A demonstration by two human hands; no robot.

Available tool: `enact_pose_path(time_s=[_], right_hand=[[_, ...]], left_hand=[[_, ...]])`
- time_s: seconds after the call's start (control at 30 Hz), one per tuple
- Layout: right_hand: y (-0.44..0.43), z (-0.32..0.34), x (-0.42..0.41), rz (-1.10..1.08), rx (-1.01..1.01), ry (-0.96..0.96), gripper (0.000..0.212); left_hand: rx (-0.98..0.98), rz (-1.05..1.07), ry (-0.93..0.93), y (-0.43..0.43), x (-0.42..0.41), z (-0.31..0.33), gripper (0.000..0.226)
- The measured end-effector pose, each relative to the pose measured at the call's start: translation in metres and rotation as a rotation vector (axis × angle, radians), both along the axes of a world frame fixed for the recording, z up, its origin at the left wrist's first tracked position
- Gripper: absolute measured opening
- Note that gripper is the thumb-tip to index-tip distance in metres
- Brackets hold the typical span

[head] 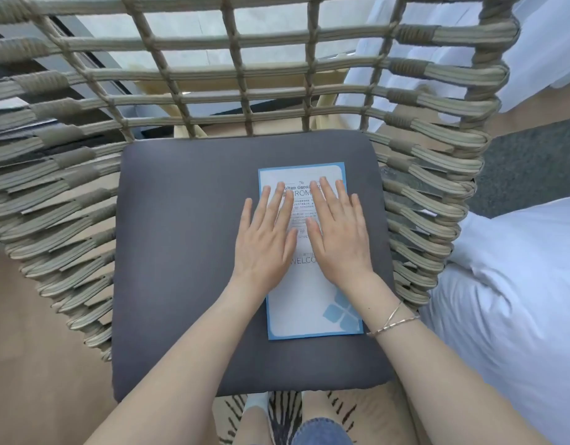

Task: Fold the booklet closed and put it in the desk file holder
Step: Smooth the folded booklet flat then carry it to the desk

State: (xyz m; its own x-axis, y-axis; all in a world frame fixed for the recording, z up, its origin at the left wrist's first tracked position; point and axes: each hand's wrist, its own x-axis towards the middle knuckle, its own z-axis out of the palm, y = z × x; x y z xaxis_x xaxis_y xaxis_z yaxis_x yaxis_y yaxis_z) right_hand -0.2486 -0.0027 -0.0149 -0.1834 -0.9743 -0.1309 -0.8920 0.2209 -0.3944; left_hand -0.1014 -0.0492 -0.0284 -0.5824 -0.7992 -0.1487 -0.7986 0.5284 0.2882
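Note:
A white booklet with a light blue border (304,308) lies flat and folded closed on the dark grey seat cushion (180,252) of a woven chair, right of the cushion's middle. My left hand (266,239) rests palm down on the booklet's left edge, fingers spread and partly on the cushion. My right hand (336,232) presses flat on the booklet's upper right part, fingers apart. A thin bracelet circles the right wrist. Neither hand grips anything. No desk file holder is in view.
The woven rope chair back (245,75) and arms (52,200) wall in the cushion on three sides. White bedding (518,300) lies to the right. A striped rug (286,412) and my feet show below the cushion's front edge.

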Motion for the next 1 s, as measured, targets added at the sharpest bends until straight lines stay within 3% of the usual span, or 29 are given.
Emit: enact_pose_path(time_s=[0.43, 1.0], right_hand=[[-0.041, -0.063, -0.005, 0.064, 0.062, 0.102, 0.059], [-0.031, -0.064, -0.030, 0.003, 0.062, 0.124, 0.061]], left_hand=[[-0.028, 0.003, 0.026, -0.042, -0.009, -0.062, 0.059], [-0.022, -0.006, -0.042, -0.050, 0.015, -0.062, 0.064]])
